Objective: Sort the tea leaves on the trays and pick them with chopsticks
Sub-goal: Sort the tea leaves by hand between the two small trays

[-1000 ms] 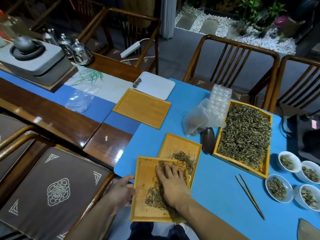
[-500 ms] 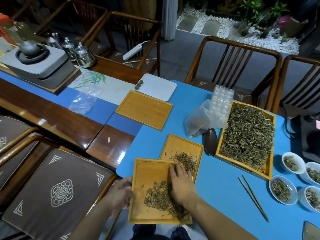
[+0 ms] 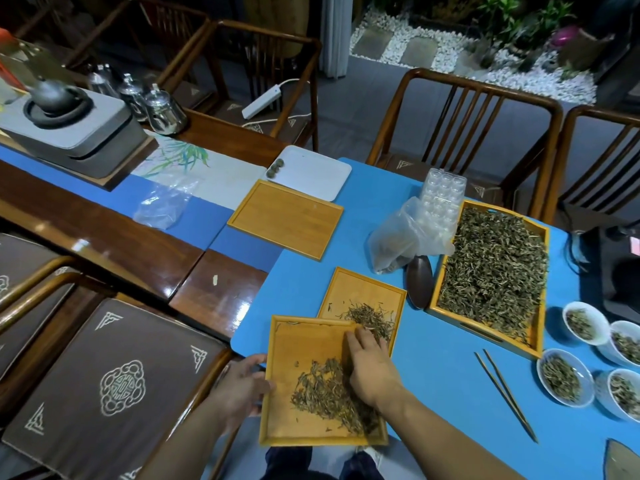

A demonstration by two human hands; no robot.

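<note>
Near tray [image 3: 277, 427] — loose tea leaves [image 3: 325, 393] raked together under the flat, spread right hand [image 3: 372, 370]; left hand [image 3: 242, 389] grips its edge. Chopsticks [image 3: 505, 393] lie untouched on the blue mat [image 3: 433, 375] — picking apparently not begun; large tray [image 3: 538, 348] remains full.

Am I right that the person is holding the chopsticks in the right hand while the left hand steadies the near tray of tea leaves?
Not quite. The head view shows the chopsticks lying untouched on the blue mat, right of the near tray. The right hand rests bare on the tea leaves in that tray. The left hand does steady the tray's left edge.
</note>
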